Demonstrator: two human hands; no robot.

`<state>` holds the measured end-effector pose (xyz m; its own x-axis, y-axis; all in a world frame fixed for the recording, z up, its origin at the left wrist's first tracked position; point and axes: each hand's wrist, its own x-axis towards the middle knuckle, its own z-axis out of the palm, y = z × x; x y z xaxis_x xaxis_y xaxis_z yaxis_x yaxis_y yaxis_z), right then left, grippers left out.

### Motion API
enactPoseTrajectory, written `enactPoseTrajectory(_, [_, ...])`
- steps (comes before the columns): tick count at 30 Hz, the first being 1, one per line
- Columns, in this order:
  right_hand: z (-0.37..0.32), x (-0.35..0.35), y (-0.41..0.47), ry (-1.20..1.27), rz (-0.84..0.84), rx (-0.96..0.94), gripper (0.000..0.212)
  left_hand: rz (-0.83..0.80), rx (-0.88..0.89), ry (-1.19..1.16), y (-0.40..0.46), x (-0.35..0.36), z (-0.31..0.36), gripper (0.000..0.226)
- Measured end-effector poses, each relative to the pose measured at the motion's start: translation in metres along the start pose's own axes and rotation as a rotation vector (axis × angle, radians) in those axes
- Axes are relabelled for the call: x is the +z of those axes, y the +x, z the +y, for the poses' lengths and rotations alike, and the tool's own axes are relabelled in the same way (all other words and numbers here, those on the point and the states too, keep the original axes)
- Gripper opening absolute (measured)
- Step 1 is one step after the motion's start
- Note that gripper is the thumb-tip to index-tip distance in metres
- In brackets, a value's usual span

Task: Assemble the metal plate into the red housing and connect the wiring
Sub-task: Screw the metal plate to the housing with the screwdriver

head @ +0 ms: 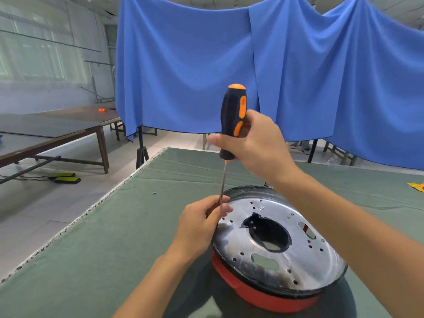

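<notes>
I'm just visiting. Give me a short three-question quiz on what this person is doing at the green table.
1. True or false: the right hand grips the black-and-orange screwdriver by its handle.
2. What do the left hand fingers pinch?
A. the screwdriver's thin shaft
B. a wire
C. the blue curtain
3. Fill in: the round silver metal plate sits on a ___ housing.

Key: 1 true; 2 A; 3 red.

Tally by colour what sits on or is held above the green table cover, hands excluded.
Orange and black: 1, the screwdriver
Silver: 1, the round metal plate
Red: 1, the plastic housing under the plate
Yellow: 1, an object at the right edge
Dark: 1, a small loose screw
Total: 5
</notes>
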<state>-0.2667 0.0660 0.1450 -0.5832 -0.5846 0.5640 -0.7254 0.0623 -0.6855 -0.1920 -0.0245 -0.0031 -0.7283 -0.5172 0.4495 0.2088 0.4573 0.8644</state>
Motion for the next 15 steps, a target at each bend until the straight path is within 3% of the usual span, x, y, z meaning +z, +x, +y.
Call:
enactPoseTrajectory(3, [-0.0036,0.0046,-0.0028,-0.145,-0.005,-0.008,0.045,0.018,-0.017,-0.058,0.0007,0.0007,0.0015,0.017])
enactPoseTrajectory(7, [-0.0055,-0.0023,-0.0013,0.199,-0.183,0.047,0.022,-0.035,-0.051,-0.076,0.0026,-0.0018,-0.0017,0.016])
enactPoseTrajectory(12, [-0.0047,-0.0028,-0.0009,-0.073,0.049,0.012,0.036,-0.005,-0.002,-0.011,0.0006,-0.0010,-0.0027,0.025])
enactPoseTrajectory(15, [-0.0102,-0.0044,0.0006,-0.080,-0.050,0.051,0.034,-0.012,-0.011,-0.017,0.0010,-0.0004,-0.0030,0.021])
